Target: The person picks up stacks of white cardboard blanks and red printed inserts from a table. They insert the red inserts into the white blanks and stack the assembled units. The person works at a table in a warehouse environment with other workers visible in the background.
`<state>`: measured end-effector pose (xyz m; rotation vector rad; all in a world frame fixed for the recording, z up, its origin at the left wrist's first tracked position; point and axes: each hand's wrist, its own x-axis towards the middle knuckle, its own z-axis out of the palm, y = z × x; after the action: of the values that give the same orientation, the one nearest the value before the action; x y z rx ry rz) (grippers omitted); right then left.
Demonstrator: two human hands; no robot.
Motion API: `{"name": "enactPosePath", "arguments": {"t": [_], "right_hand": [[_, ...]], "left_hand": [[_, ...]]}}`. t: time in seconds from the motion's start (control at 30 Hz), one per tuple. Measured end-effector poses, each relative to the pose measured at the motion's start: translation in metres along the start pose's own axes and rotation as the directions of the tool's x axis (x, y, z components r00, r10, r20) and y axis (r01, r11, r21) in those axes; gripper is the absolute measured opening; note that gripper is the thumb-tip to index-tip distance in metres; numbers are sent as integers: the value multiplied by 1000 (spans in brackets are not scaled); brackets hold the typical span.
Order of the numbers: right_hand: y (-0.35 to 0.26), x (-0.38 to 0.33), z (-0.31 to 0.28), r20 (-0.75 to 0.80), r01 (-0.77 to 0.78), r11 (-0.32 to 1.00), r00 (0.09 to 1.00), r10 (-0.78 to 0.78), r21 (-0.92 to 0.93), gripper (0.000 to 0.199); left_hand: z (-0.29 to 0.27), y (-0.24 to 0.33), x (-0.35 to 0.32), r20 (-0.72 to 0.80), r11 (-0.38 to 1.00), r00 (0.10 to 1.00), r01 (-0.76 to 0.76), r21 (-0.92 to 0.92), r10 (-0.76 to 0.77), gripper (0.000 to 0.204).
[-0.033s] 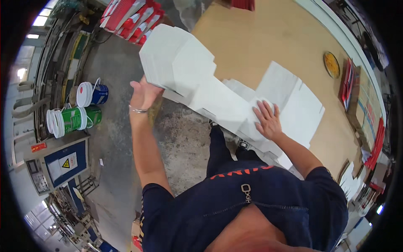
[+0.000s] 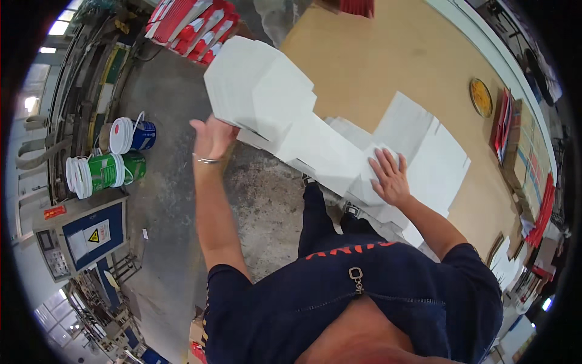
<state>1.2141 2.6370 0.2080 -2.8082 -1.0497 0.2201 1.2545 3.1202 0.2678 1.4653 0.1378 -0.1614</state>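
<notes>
A stack of flat white die-cut cardboard blanks (image 2: 267, 91) lies across the near left edge of the tan table, its far left end jutting out past it. My left hand (image 2: 216, 138), with a bracelet at the wrist, is at the jutting end; its thumb sticks out to the side, and the other fingers go under the cardboard, where their tips are hidden. Flat on the right part of the blanks rests my right hand (image 2: 391, 177), its fingers spread. The pieces under it overlap unevenly, with a wide panel reaching right.
Bundles of red and white folded card (image 2: 200, 27) stand at the far left. White-lidded blue (image 2: 142, 134) and green buckets (image 2: 106, 171) are on the floor, near a blue-panelled machine (image 2: 94, 233). A round dish (image 2: 480, 97) and a cardboard box (image 2: 526, 158) sit on the table's right side.
My left hand has shifted slightly right and nearer to me at the stack's edge. The blanks and my right hand appear slightly lower and farther right in the picture.
</notes>
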Motion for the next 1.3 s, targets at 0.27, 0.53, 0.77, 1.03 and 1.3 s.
{"name": "enactPosePath", "arguments": {"t": [0.27, 0.53, 0.77, 1.03, 1.3], "right_hand": [[1, -3, 0, 64, -41, 999, 997, 41, 0, 61], [7, -7, 0, 61, -42, 999, 997, 44, -25, 62], [21, -41, 8, -5, -31, 998, 1000, 31, -47, 61], [45, -81, 25, -100, -13, 988, 995, 29, 152, 61], [31, -74, 18, -140, -36, 999, 990, 31, -29, 61]], "left_hand": [[9, -111, 26, -244, 801, 961, -42, -597, -132, 41], [46, -19, 10, -302, 993, 949, -64, 99, 91, 23], [212, 65, -84, 24, 739, 918, -333, 585, 395, 44], [390, -10, -164, 542, -24, 762, -572, 820, 355, 46], [329, 72, -137, 335, 465, 772, -605, 646, 539, 60]]}}
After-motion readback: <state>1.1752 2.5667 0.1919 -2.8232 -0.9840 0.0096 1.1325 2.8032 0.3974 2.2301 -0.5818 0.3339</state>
